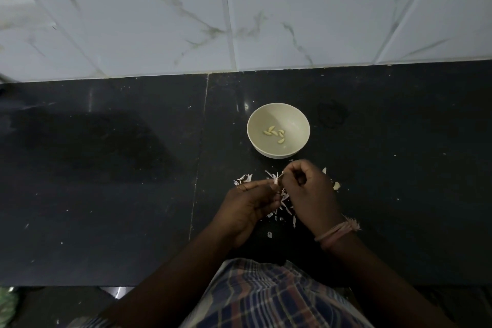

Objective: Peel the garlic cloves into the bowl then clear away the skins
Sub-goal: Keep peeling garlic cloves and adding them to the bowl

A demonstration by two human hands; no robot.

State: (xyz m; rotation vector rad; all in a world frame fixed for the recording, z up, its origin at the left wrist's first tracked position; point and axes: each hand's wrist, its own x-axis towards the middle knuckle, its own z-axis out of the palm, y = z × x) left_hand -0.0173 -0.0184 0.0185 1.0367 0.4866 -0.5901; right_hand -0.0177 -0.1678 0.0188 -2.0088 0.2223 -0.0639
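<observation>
A cream bowl (278, 114) stands on the black counter (106, 194) and holds several peeled garlic cloves (274, 133). Just in front of the bowl, my left hand (250, 208) and my right hand (310, 192) meet over a scatter of papery garlic skins (286, 206). Both hands pinch a small garlic clove (277, 180) between their fingertips; most of it is hidden by the fingers. Another unpeeled clove (336, 186) lies on the counter just right of my right hand.
White marble-look wall tiles (239, 16) rise behind the counter. More skin bits (243, 178) lie left of the hands. A dark ring-shaped smudge (331, 116) sits right of the bowl. The counter's front edge runs near my checked cloth (266, 298).
</observation>
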